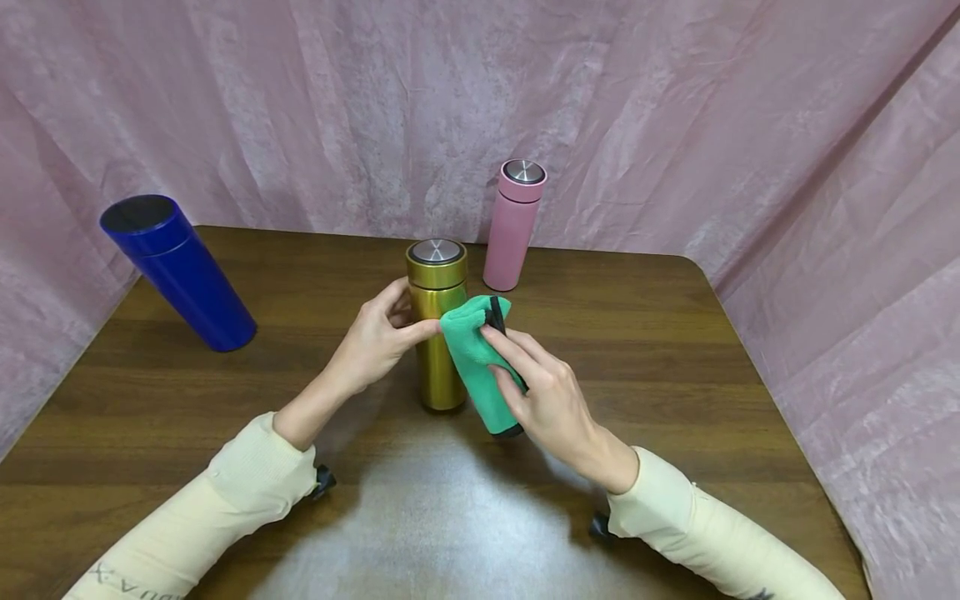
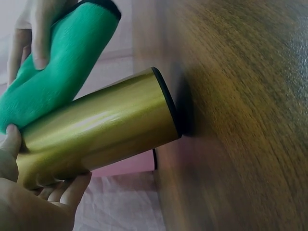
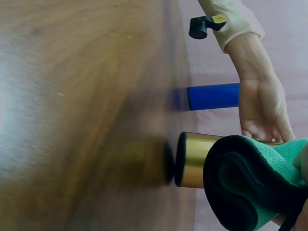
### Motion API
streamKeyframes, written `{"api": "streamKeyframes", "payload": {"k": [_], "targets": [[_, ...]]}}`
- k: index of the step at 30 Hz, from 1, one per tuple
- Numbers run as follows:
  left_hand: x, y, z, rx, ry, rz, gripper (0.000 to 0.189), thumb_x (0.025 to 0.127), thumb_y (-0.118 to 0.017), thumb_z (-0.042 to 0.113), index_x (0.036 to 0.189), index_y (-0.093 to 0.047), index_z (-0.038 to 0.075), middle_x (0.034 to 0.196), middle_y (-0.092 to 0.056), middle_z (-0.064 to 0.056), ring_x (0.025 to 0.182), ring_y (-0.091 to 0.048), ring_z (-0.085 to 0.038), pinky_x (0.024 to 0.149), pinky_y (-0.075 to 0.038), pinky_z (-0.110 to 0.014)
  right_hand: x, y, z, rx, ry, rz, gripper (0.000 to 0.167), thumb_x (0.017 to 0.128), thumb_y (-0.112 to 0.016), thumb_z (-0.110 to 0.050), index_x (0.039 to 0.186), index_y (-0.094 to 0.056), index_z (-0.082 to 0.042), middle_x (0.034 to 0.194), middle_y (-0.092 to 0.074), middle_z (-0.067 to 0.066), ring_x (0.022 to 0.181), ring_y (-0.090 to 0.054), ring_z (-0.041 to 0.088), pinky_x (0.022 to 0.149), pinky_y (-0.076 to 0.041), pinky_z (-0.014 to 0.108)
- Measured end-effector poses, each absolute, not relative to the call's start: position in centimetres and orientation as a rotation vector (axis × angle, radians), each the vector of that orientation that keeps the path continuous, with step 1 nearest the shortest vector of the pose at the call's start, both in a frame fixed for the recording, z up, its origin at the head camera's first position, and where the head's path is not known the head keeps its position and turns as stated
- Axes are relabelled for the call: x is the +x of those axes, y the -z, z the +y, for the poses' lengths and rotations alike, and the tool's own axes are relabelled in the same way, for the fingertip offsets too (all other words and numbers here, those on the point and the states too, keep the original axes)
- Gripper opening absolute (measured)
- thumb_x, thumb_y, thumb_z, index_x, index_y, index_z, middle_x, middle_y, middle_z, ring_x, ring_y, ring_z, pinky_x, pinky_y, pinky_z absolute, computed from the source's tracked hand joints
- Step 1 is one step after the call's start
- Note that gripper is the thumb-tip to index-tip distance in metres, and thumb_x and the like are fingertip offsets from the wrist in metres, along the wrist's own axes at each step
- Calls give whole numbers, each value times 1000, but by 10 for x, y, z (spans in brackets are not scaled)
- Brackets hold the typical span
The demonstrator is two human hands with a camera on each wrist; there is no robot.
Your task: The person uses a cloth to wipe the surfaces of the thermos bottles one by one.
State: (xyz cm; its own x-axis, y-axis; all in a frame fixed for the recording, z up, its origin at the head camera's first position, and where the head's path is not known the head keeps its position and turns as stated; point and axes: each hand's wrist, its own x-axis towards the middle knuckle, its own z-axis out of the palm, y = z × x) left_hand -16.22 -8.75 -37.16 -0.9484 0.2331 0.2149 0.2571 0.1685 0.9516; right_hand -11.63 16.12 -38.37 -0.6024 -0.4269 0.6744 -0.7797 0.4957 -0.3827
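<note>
A gold thermos flask [image 1: 438, 350] with a silver-topped lid stands near the middle of the table, its base at the tabletop or just above it; I cannot tell which. My left hand [image 1: 372, 340] grips it from the left, thumb across the front, fingers behind. In my right hand [image 1: 551, 398] is a folded green cloth [image 1: 480, 371] with black edging, pinched between thumb and fingers. The cloth lies against the flask's right side, covering part of it, and its upper corner meets the left thumb. The left wrist view shows the flask's gold body [image 2: 106, 125] slanting beside the cloth [image 2: 72, 57].
Upright at the back left is a blue thermos flask [image 1: 187, 275] with a dark top. Behind the gold one, slightly right, stands a pink thermos flask [image 1: 513, 229]. The brown wooden table [image 1: 637, 333] ends at a pink curtain [image 1: 360, 108] on the far side.
</note>
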Motion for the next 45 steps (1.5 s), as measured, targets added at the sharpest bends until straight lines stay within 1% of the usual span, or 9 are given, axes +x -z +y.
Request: {"api": "streamKeyframes", "payload": {"k": [8, 15, 20, 23, 27, 30, 32, 40, 45], "targets": [[-162, 370, -89, -487, 1961, -2379, 64, 92, -80, 12, 148, -50, 6, 127, -68, -15, 114, -68, -29, 97, -57, -41, -109, 395, 165, 1023, -863, -2335, 51, 91, -75, 4, 140, -63, -7, 124, -68, 10, 96, -71, 22, 71, -61, 36], [-162, 370, -90, -469, 1963, -2382, 65, 92, -81, 12, 148, -49, 5, 127, -68, -16, 114, -68, -30, 98, -57, -42, -98, 404, 165, 1056, -795, -2420, 53, 91, -74, 5, 141, -63, -9, 122, -68, 7, 90, -69, 18, 68, -59, 34], [-162, 367, -90, -477, 1907, -2409, 67, 91, -82, 14, 148, -49, 5, 128, -68, -16, 114, -68, -30, 98, -57, -44, -93, 406, 165, 1081, -701, -2584, 52, 90, -70, 5, 140, -65, -11, 109, -68, 2, 71, -57, 11, 54, -48, 25], [-161, 365, -88, -482, 1864, -2432, 69, 89, -84, 15, 148, -50, 5, 127, -69, -14, 113, -69, -29, 97, -57, -43, -95, 400, 163, 1115, -640, -2714, 51, 87, -68, 4, 136, -67, -10, 106, -68, 3, 66, -53, 11, 51, -44, 23], [-161, 364, -85, -487, 1854, -2447, 70, 88, -85, 16, 148, -50, 5, 126, -69, -13, 112, -69, -28, 96, -57, -42, -105, 382, 162, 1151, -598, -2938, 51, 85, -67, 2, 134, -69, -12, 117, -71, 7, 79, -61, 15, 59, -50, 27], [-160, 365, -84, -489, 1862, -2450, 70, 88, -85, 17, 148, -49, 6, 126, -69, -13, 113, -69, -28, 97, -57, -42, -115, 362, 162, 1126, -597, -3075, 51, 86, -67, -1, 134, -71, -16, 124, -71, 8, 88, -61, 16, 69, -52, 31], [-160, 365, -83, -488, 1871, -2449, 70, 89, -84, 17, 148, -49, 5, 127, -68, -14, 115, -68, -29, 98, -57, -42, -120, 347, 164, 1092, -631, -3108, 51, 86, -66, -2, 134, -71, -17, 126, -70, 8, 86, -58, 17, 72, -51, 32], [-158, 368, -84, -488, 1883, -2438, 70, 89, -84, 15, 149, -48, 6, 130, -67, -14, 118, -67, -30, 99, -56, -43, -121, 288, 175, 1004, -785, -2911, 53, 89, -64, 1, 139, -67, -16, 128, -70, 6, 84, -57, 17, 68, -47, 31], [-157, 369, -84, -493, 1887, -2425, 69, 88, -84, 12, 147, -50, 5, 129, -68, -14, 116, -67, -29, 98, -57, -41, -116, 263, 179, 987, -840, -2729, 51, 91, -64, 4, 139, -67, -16, 124, -71, 4, 81, -57, 16, 65, -45, 30]]}}
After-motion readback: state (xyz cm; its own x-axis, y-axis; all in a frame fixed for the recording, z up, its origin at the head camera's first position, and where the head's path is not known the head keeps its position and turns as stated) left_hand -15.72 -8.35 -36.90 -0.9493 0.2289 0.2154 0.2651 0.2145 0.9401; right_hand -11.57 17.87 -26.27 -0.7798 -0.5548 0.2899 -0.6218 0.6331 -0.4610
